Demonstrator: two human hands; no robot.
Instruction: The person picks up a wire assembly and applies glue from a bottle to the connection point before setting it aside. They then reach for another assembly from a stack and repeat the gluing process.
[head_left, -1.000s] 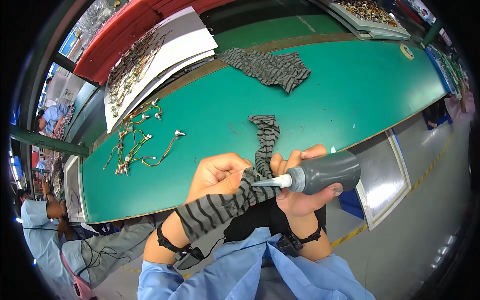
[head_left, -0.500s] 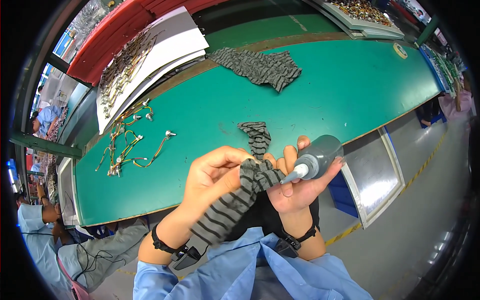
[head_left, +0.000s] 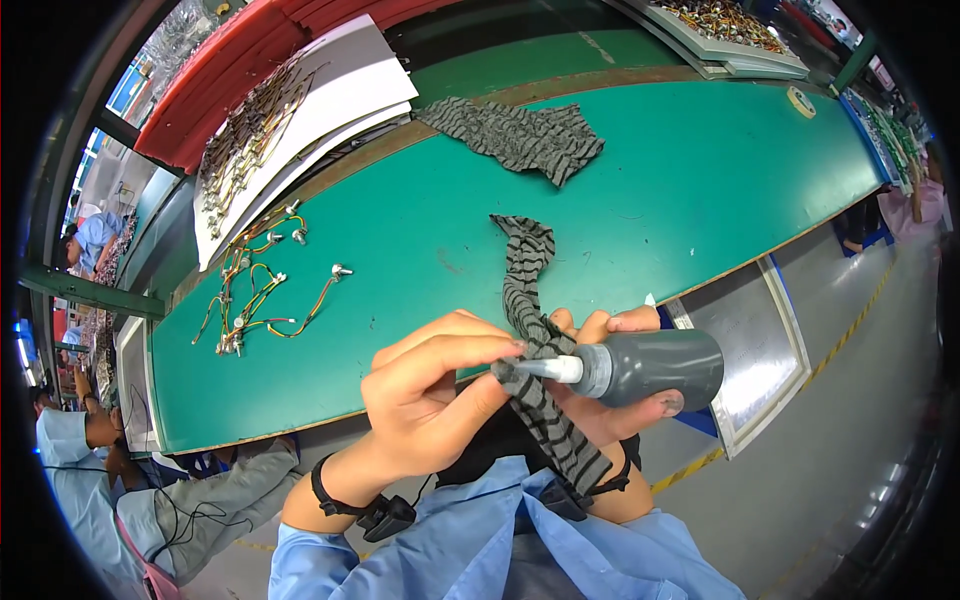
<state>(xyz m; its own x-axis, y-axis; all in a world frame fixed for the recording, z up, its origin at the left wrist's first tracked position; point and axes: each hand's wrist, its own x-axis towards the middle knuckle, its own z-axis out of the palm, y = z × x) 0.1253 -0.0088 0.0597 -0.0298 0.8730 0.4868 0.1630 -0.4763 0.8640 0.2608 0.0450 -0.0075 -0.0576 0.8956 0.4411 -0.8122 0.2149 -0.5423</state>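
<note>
Near the edge of the desk (head_left: pixel 400 240), the right hand (head_left: pixel 608 422), curled around a dark grey bottle (head_left: pixel 665 365), holds it sideways, while the left hand (head_left: pixel 425 402), thumb and fingertips nearly together, pinches a striped cloth strip (head_left: pixel 552 428), apparently to meet the nozzle (head_left: pixel 560 369).

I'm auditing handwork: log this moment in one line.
left hand: pinching striped cloth | right hand: holding grey bottle, nozzle at cloth
</note>
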